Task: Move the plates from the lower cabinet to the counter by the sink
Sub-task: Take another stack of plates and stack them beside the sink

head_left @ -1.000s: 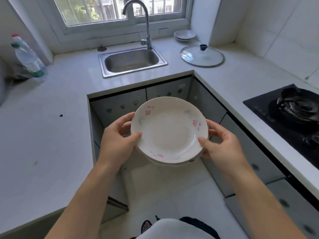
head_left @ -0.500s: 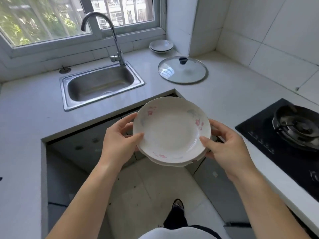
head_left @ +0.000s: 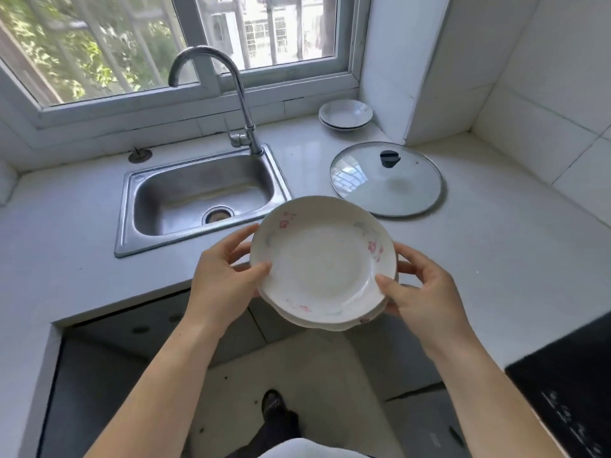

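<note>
While both hands gripped a stack of plates at the centre of the frame, the left hand curled round the left rim, thumb on top, and the right hand clasped the right rim likewise. The stack hung above the front edge of the counter, just right of the single sink. Fingers beneath the plates were hidden. At least two rims showed; the exact count was unclear. One glass lid lay in the upper right, with two stacked dishes beyond it. A cooktop was cut off at the lower right.
</note>
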`<state>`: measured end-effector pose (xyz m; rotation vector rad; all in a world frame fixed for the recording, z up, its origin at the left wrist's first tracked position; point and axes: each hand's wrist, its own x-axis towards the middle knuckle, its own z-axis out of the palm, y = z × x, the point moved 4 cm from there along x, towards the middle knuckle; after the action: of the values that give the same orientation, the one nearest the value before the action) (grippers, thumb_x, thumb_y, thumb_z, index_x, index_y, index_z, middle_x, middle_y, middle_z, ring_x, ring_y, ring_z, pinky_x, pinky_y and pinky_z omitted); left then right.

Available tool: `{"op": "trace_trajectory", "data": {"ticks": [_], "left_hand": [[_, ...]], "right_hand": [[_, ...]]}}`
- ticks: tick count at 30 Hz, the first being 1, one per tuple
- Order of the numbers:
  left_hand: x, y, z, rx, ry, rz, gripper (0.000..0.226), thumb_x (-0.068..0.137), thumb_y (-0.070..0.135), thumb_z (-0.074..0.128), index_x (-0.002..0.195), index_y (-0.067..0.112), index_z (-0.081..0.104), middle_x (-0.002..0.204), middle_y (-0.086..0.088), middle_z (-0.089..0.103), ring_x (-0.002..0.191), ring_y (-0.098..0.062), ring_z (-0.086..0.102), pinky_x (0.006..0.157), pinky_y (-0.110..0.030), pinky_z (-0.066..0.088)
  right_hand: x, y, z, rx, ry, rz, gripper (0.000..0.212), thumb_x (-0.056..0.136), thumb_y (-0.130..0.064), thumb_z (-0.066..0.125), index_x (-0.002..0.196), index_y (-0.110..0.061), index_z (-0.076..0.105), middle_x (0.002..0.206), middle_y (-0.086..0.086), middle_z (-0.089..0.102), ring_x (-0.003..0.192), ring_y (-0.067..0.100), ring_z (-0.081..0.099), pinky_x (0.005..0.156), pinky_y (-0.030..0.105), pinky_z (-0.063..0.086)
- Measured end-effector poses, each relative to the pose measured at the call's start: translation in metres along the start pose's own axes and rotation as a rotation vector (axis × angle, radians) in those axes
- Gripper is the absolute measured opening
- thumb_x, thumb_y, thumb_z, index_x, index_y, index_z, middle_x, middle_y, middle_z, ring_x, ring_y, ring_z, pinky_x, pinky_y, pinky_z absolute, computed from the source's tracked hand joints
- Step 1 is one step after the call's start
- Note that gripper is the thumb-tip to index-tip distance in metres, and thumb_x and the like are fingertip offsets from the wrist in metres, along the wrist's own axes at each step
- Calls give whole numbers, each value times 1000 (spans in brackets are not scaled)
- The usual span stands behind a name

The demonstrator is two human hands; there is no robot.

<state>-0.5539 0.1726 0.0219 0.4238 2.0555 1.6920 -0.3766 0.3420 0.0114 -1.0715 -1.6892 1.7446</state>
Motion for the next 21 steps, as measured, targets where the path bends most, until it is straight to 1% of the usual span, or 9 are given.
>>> {"op": "trace_trajectory", "data": {"ticks": [4, 7, 9, 13, 15, 17, 19, 21], "left_hand": [[57, -2, -2, -5, 25, -38, 53, 78, 1, 67, 117, 37, 61, 106, 11, 67, 84, -12, 69, 59, -30, 59], [100, 1, 3, -26, -4, -52, 55, 77, -1, 67, 121, 32, 60, 111, 4, 67, 87, -18, 69, 63, -37, 59], [139, 7, 8, -23, -37, -48, 56, 77, -1, 67, 122, 32, 60, 112, 2, 66, 90, -19, 67, 65, -39, 60], [202, 20, 12, -11, -104, -26, 55, 76, -1, 65, 117, 36, 62, 108, 5, 67, 91, -23, 67, 59, -37, 60], [236, 24, 12, 4, -135, -26, 55, 76, -3, 65, 114, 37, 62, 105, 9, 68, 89, -25, 69, 59, -38, 60], [263, 25, 14, 14, -155, -38, 55, 76, -4, 65, 116, 34, 62, 104, 9, 68, 82, -24, 70, 60, -40, 60], [285, 21, 17, 17, -174, -59, 56, 75, -5, 66, 120, 29, 61, 105, 5, 69, 81, -25, 70, 61, -43, 60], [305, 16, 22, 22, -200, -81, 56, 76, -4, 66, 121, 29, 61, 108, 4, 69, 82, -25, 70, 62, -44, 60]], "right_hand": [[55, -9, 25, -30, -18, 10, 48, 82, -4, 66, 119, -32, 58, 106, -10, 60, 94, 14, 63, 64, 29, 60], [89, -17, 36, -30, 12, 10, 47, 82, -5, 67, 121, -31, 59, 106, -7, 61, 94, 15, 64, 67, 34, 60], [122, -23, 42, -47, 42, 9, 47, 82, -5, 66, 122, -30, 59, 106, -6, 62, 89, 12, 65, 64, 30, 60], [171, -37, 59, -14, 73, 37, 46, 82, -3, 66, 118, -30, 61, 105, -3, 62, 84, 11, 65, 57, 24, 57], [195, -39, 72, -5, 98, 45, 45, 82, -1, 65, 116, -31, 62, 104, -3, 61, 88, 14, 65, 56, 23, 56], [216, -37, 81, -11, 122, 62, 46, 83, -2, 65, 117, -32, 61, 105, -3, 62, 93, 18, 64, 57, 24, 56], [233, -35, 87, -17, 136, 85, 46, 83, -2, 65, 118, -33, 61, 106, -3, 61, 89, 16, 64, 55, 23, 56], [249, -35, 90, -19, 144, 108, 47, 84, -2, 64, 118, -33, 60, 106, -4, 60, 81, 10, 65, 54, 20, 55]]}}
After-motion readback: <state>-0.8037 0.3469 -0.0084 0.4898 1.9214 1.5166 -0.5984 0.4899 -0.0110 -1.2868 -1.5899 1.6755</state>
